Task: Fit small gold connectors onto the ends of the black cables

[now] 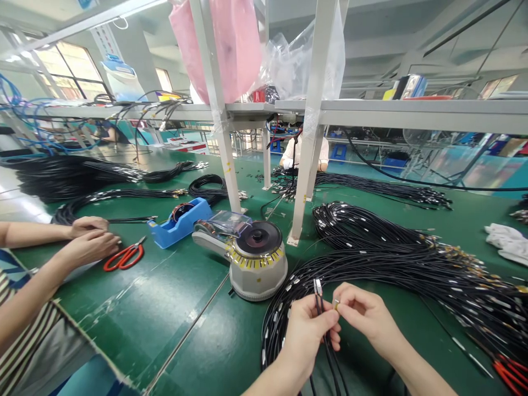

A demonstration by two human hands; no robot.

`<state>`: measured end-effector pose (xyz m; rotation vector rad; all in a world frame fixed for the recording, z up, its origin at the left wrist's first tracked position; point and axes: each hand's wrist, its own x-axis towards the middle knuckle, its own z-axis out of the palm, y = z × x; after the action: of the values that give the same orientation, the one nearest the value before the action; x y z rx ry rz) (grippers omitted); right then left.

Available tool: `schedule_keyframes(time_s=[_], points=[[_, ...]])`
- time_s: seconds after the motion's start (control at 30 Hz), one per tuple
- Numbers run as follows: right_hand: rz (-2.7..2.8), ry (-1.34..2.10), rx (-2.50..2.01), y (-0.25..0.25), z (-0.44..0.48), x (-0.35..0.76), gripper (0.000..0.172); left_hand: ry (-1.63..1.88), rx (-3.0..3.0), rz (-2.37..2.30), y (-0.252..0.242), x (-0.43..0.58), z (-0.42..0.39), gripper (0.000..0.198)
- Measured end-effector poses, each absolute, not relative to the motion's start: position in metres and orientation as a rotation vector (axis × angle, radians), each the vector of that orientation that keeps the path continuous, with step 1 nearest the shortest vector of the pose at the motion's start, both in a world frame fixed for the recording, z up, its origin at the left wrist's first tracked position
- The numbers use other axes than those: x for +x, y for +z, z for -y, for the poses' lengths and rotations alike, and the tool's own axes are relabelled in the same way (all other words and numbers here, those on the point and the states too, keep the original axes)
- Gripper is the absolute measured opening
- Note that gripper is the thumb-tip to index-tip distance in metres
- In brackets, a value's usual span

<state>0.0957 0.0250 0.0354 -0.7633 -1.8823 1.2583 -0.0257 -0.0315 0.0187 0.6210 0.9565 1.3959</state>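
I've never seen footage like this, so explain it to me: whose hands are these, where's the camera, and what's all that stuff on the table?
There's no machine arm here, just a person's bare hands. The single picture comes from a camera worn on that person's head, looking forward and down. The left hand holds a few black cables with their metal tips upward. The right hand pinches a small piece, too small to identify. On the green table lie a large bundle of black cables, a round tape dispenser, a blue tape holder and red-handled scissors. The hands at left belong to a co-worker.
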Motion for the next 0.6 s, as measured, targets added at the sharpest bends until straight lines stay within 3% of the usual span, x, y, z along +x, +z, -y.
schedule_keyframes(time_s=[0.43,0.6], points=[[1.814,1.592,-0.847,0.027,-0.028,0.092,0.02,1.605,0.651,-1.043,0.012,-0.021,0.035,0.031],[1.652,1.438,-1.026,0.022,-0.034,0.095,0.026,1.6,0.555,-0.991,0.018,-0.021,0.036,0.026]])
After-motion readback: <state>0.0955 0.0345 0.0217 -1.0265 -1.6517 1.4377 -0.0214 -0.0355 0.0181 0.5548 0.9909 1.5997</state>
